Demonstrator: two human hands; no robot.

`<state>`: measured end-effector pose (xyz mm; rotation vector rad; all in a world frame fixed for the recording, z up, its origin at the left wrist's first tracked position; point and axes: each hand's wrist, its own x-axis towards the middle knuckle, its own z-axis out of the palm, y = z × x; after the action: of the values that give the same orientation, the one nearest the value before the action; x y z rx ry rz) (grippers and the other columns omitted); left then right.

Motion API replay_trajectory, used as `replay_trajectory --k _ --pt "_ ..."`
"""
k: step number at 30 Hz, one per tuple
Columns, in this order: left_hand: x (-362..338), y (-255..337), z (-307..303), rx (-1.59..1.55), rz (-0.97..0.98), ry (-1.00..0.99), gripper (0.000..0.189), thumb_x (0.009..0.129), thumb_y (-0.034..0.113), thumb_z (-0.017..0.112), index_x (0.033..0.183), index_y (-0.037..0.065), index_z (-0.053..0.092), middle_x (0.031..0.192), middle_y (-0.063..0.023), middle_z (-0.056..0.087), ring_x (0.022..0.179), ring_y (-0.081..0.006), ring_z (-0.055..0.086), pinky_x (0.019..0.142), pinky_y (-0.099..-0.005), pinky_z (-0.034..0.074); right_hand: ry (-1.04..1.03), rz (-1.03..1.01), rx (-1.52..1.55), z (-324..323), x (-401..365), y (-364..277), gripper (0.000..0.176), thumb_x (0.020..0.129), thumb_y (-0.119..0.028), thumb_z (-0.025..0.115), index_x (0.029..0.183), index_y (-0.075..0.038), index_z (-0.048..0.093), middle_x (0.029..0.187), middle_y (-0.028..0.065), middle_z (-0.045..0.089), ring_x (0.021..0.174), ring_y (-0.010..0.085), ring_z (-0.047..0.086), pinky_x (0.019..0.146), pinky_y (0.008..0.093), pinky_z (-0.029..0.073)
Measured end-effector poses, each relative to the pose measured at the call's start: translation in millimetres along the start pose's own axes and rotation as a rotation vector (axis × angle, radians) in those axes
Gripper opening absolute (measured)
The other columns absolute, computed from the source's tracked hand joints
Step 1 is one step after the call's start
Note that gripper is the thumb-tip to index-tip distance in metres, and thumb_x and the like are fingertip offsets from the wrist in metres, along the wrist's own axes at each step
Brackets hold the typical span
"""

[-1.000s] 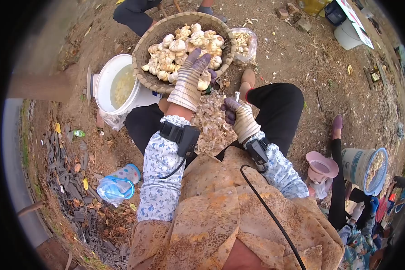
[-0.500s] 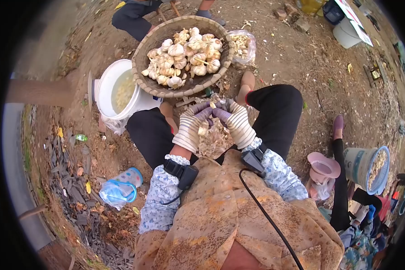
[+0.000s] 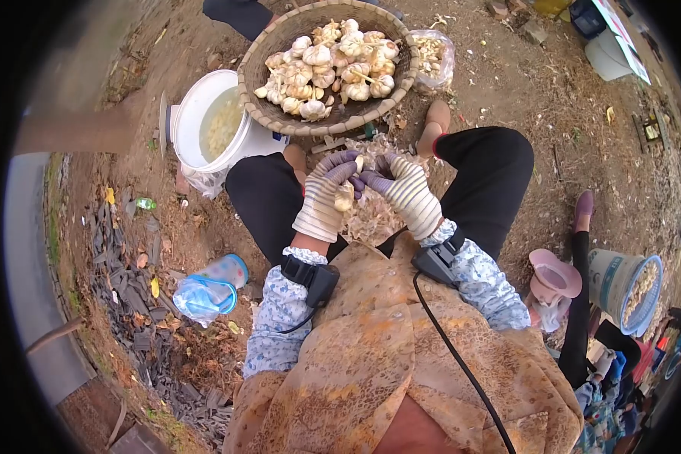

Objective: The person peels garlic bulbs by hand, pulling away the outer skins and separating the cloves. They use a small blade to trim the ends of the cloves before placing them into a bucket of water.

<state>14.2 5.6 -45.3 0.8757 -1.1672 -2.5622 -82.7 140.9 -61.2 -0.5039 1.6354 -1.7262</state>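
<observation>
In a striped glove with purple fingers, my left hand (image 3: 325, 197) is closed around garlic. A pale garlic clove (image 3: 359, 163) sticks up at its fingertips, and a larger garlic piece (image 3: 344, 198) shows against the palm. My right hand (image 3: 410, 193), gloved alike, is just to the right with thumb and fingers curled together close to the clove; whatever it pinches is hidden. Beyond both hands stands a woven basket (image 3: 251, 113) heaped with garlic bulbs (image 3: 318, 57). Papery garlic skins (image 3: 371, 221) lie below the hands, between my knees.
A white bucket (image 3: 175, 140) of peeled cloves in liquid stands left of the basket. A plastic bag (image 3: 439, 64) of cloves sits right of it. A blue-rimmed cup (image 3: 223, 276) lies at left. On the right are a pink hat (image 3: 556, 274), a tall bucket (image 3: 609, 280) and another person's leg (image 3: 577, 295).
My hands have drawn slightly apart, the right one moving away from the clove in the left. The whole view has shifted, with the basket now higher and further right.
</observation>
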Motion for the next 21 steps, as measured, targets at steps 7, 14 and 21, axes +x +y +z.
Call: replay_trajectory --k 7,14,21 --pt "-2.0 0.7 -2.6 0.013 -0.06 -0.033 0.024 0.087 0.01 0.068 0.109 0.001 0.064 0.088 -0.0064 0.068 0.072 -0.0132 0.064 0.054 -0.0215 0.049 -0.067 0.186 0.232 -4.6 -5.1 -44.6 0.017 0.086 -0.01 0.07 0.098 -0.001 0.062 0.085 -0.0024 0.061 0.073 0.0057 0.053 0.065 0.0222 0.046" --pt "-2.0 -6.9 -14.7 -0.006 -0.032 -0.074 0.025 0.089 0.011 0.068 0.111 0.0 0.064 0.087 -0.0079 0.068 0.068 -0.0136 0.063 0.056 -0.0236 0.051 -0.126 0.196 0.078 -8.0 -2.7 -36.3 0.019 0.091 -0.017 0.067 0.099 -0.001 0.061 0.083 -0.0006 0.06 0.076 0.0072 0.052 0.068 0.0234 0.045" --pt "-8.3 0.4 -10.7 0.076 0.031 0.019 0.023 0.09 0.013 0.068 0.11 0.0 0.065 0.084 -0.0064 0.067 0.066 -0.0134 0.063 0.055 -0.0237 0.05 -0.219 0.092 -0.116 -3.0 -3.9 -17.0 0.034 0.096 -0.03 0.06 0.112 0.0 0.059 0.086 0.0041 0.061 0.073 0.013 0.055 0.065 0.0286 0.046"
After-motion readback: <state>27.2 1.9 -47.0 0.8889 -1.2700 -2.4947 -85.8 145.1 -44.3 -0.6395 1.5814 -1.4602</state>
